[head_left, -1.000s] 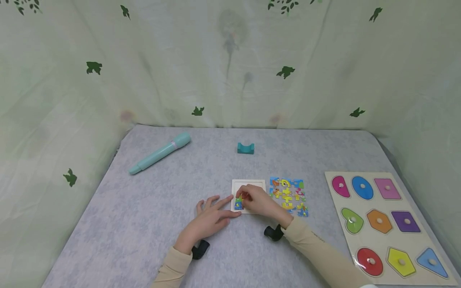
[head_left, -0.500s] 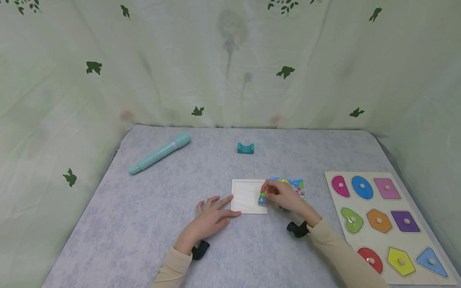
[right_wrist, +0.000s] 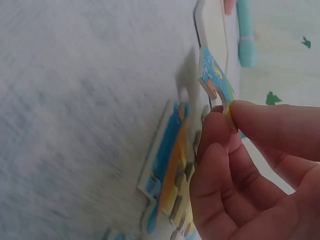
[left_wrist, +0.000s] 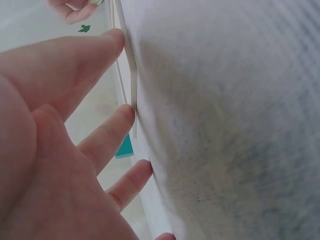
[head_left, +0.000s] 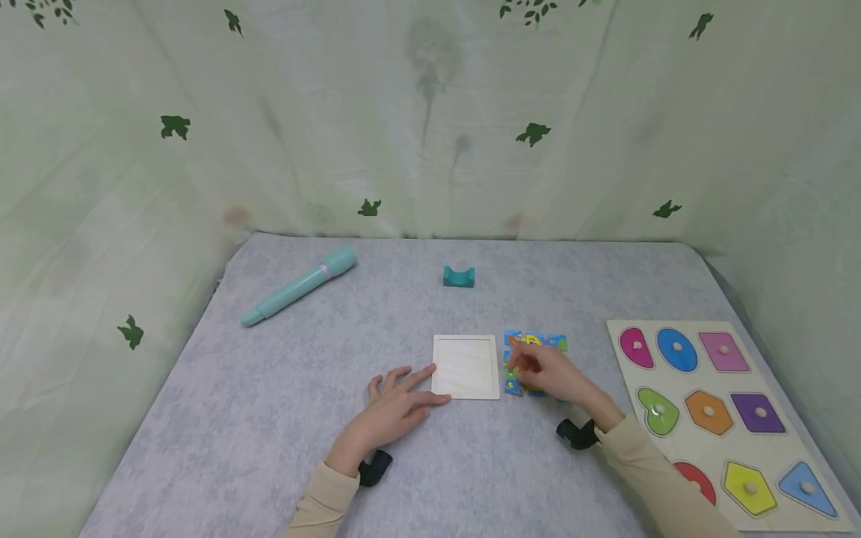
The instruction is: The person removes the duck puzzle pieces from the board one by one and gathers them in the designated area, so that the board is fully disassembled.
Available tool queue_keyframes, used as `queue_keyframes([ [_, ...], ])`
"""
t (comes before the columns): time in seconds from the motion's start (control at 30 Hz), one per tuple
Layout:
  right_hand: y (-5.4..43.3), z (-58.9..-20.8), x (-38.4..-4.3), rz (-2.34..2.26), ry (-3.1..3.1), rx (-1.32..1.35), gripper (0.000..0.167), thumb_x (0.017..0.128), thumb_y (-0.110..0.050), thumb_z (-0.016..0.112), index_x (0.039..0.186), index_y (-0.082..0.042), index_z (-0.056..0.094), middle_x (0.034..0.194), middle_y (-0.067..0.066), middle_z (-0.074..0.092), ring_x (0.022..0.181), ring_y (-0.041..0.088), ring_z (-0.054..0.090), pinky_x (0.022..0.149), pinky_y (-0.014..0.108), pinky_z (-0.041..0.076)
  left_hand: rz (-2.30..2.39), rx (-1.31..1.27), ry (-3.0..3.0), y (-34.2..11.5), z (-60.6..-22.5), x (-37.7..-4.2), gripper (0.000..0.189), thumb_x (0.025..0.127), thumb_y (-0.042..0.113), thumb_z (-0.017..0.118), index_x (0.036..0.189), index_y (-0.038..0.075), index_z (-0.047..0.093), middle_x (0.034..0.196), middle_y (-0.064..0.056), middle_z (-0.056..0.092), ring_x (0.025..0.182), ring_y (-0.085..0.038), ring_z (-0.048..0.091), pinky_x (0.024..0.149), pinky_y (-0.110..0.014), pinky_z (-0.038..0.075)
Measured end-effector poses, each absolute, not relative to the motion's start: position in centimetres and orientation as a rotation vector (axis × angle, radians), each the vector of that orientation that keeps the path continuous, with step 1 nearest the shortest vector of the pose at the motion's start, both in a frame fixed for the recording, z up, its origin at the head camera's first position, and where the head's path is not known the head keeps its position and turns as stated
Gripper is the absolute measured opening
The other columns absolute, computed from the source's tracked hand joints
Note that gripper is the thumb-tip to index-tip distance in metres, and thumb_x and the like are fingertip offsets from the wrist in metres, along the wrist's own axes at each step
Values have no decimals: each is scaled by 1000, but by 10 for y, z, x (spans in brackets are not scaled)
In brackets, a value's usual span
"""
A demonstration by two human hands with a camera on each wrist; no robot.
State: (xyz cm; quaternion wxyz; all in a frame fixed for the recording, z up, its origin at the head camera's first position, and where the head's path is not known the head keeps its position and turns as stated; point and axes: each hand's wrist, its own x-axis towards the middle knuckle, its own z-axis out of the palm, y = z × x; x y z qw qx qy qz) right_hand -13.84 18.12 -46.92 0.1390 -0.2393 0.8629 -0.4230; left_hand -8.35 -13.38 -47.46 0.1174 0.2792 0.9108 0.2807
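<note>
Between thumb and fingers, my right hand point(head_left: 553, 375) pinches a blue-and-green jigsaw piece point(right_wrist: 215, 75); in the right wrist view it is raised and tilted above the table. Below and beside that hand lie other colourful jigsaw pieces point(head_left: 555, 342), partly hidden by it in the head view. To their left is a square white puzzle frame point(head_left: 464, 368) with nothing in its recess. My left hand point(head_left: 395, 409) rests on the table with spread fingers, its thumb and index fingertip touching the frame's left and near edges.
A light teal stick-shaped object point(head_left: 299, 288) lies at the back left. Behind the frame stands a small teal block point(head_left: 459, 278) with a curved notch. On the right lies a large shape board point(head_left: 729, 478) with knobbed coloured pieces, partly under my right forearm.
My right hand has carried the jigsaw piece out of the frame, rightward to the other pieces. The left hand and frame have stayed put.
</note>
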Motion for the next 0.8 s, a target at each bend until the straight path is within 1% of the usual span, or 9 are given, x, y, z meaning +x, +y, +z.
queue_keyframes([
  [0.17,173,-471,-134,-1147,2574,-697,15,85,10,59,89,-5,61,68,-3,53,60,10,50,53,24,42,818,819,2669,-133,-475,-83,31,98,19,54,127,25,64,154,-9,29,134,-43,19,95,-71,3],
  [0.27,169,-472,-131,-1089,2655,-706,18,82,11,60,87,-6,62,69,-6,51,62,9,47,55,25,42,817,821,2671,-133,-476,-83,31,99,20,54,128,26,64,154,-8,29,135,-43,19,95,-71,3],
  [0.4,165,-472,-127,-1006,2744,-693,20,78,10,61,87,-8,62,71,-6,50,66,11,46,59,26,41,821,819,2670,-133,-476,-83,31,99,20,54,127,25,64,154,-9,29,135,-43,19,95,-71,3],
  [0.63,159,-471,-122,-852,2844,-627,20,80,8,65,88,-10,64,75,-3,50,69,13,46,61,28,41,835,815,2671,-133,-474,-82,31,98,19,54,127,24,64,154,-9,29,135,-43,19,95,-71,2],
  [0.8,165,-471,-123,-1018,2782,-630,16,83,7,65,91,-7,65,78,-3,53,72,13,48,63,28,44,832,813,2674,-133,-475,-82,31,98,18,54,127,24,64,153,-9,30,135,-43,19,95,-70,2],
])
